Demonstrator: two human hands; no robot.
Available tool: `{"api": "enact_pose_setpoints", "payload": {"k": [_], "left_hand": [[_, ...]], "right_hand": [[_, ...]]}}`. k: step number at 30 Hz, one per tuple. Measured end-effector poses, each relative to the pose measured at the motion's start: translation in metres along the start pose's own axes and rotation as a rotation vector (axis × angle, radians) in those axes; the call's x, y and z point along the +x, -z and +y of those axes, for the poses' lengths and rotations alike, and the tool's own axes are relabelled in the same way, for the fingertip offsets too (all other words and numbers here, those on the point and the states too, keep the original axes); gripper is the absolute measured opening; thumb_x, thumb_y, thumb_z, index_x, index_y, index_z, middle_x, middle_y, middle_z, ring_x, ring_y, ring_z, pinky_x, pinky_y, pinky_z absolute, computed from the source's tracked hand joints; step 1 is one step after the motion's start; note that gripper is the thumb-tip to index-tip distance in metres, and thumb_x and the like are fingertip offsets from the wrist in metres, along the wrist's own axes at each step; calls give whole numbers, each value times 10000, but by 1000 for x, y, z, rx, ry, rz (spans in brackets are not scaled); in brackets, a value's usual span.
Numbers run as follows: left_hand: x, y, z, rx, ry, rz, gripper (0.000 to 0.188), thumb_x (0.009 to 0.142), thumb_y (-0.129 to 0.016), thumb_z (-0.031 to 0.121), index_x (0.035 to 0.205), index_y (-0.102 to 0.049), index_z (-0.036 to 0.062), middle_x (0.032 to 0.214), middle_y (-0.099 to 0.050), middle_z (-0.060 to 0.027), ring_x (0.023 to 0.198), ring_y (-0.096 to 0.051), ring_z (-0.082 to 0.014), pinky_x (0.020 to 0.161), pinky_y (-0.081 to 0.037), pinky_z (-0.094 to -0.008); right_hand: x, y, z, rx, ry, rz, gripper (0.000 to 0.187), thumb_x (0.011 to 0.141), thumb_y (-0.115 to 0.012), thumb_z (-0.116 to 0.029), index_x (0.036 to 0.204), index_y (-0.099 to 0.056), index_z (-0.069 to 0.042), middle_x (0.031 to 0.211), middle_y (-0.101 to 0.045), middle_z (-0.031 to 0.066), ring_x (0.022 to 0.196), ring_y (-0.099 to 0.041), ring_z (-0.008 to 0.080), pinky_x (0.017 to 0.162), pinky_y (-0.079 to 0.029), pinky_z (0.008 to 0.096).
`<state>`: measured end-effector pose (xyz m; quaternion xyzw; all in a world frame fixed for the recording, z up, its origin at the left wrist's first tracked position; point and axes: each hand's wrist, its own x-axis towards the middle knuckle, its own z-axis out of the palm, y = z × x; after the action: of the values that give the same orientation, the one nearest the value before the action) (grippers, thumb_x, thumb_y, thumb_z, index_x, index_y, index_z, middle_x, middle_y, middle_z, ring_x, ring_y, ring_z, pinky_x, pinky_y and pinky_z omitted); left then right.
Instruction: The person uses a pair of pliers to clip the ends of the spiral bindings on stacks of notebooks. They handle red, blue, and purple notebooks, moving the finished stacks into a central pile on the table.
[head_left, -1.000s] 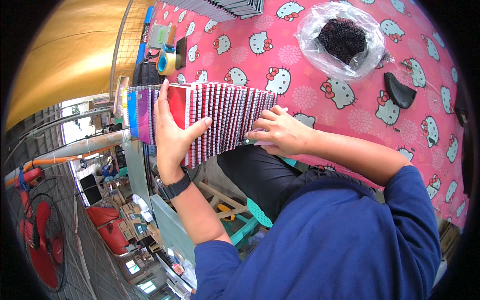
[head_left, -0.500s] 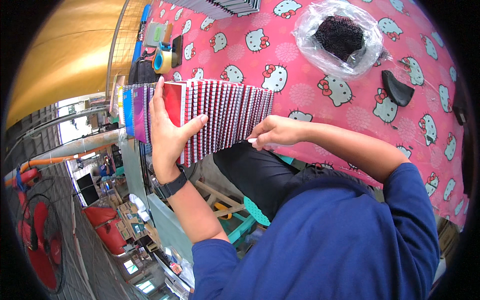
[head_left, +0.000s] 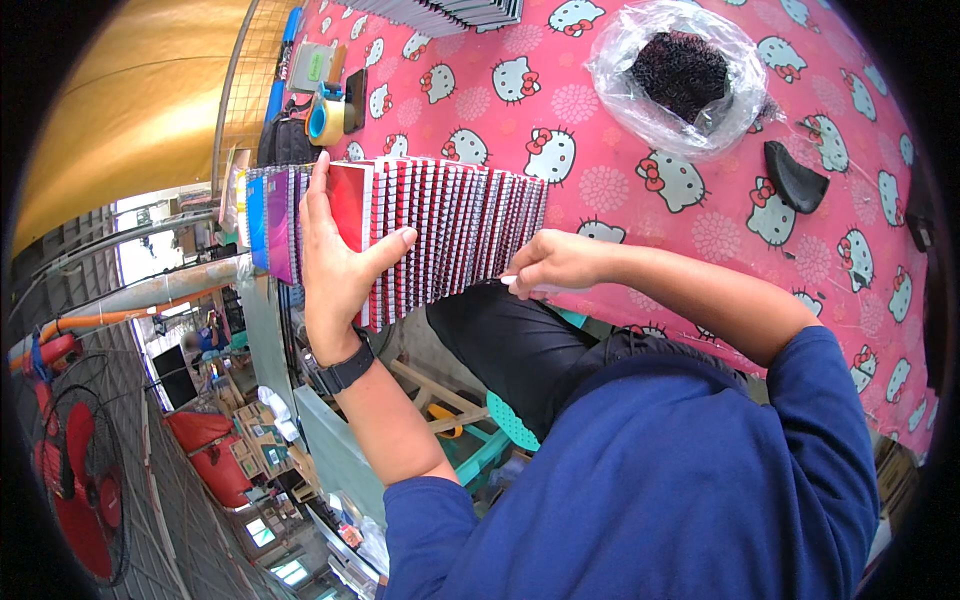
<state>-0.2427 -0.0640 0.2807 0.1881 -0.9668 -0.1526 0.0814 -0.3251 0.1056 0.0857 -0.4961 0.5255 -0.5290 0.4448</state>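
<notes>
A long row of spiral-bound notebooks [head_left: 450, 225] stands packed on the table, red covers and red-and-white bindings facing me. My left hand [head_left: 335, 240] lies flat against the red front cover at the row's left end, fingers stretched, thumb apart over the bindings. A dark watch [head_left: 345, 372] is on that wrist. At the row's near right edge my right hand [head_left: 555, 262] is closed in a pinch around a slim white-handled tool [head_left: 510, 281]. The tool's tip is against the lower corners of the notebooks, too small to make out.
Blue and purple notebooks [head_left: 270, 225] stand left of my left hand. Behind are a tape dispenser [head_left: 325, 120] and a dark phone [head_left: 355, 100]. A clear plastic bag [head_left: 620, 75] of black coils and a black curved piece [head_left: 795, 178] lie on the pink tablecloth [head_left: 700, 250]. More notebooks [head_left: 450, 12] stand far off.
My right hand has shifted very slightly to the right along the row's near edge, the tool still in it. My left hand stays put on the red cover.
</notes>
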Motion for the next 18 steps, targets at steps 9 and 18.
{"api": "enact_pose_setpoints", "payload": {"k": [9,18], "left_hand": [[0,1,1,-31,24,0,1032,567,-817,346,1397,-296,22,1299,-414,-212,1215,-419,-338,1030,-332,-412],[0,1,2,-16,21,-1,1032,570,-814,352,1397,-296,20,1306,-410,-217,1219,-416,-339,1035,-328,-412]], "right_hand": [[-19,-16,-10,-765,326,291,412,687,-691,-163,1091,-623,-122,942,-562,35,958,-499,213,808,-381,394],[-14,-17,5,-919,499,394,322,717,-632,-191,1034,-630,-130,883,-533,27,926,-495,188,823,-387,389]]}}
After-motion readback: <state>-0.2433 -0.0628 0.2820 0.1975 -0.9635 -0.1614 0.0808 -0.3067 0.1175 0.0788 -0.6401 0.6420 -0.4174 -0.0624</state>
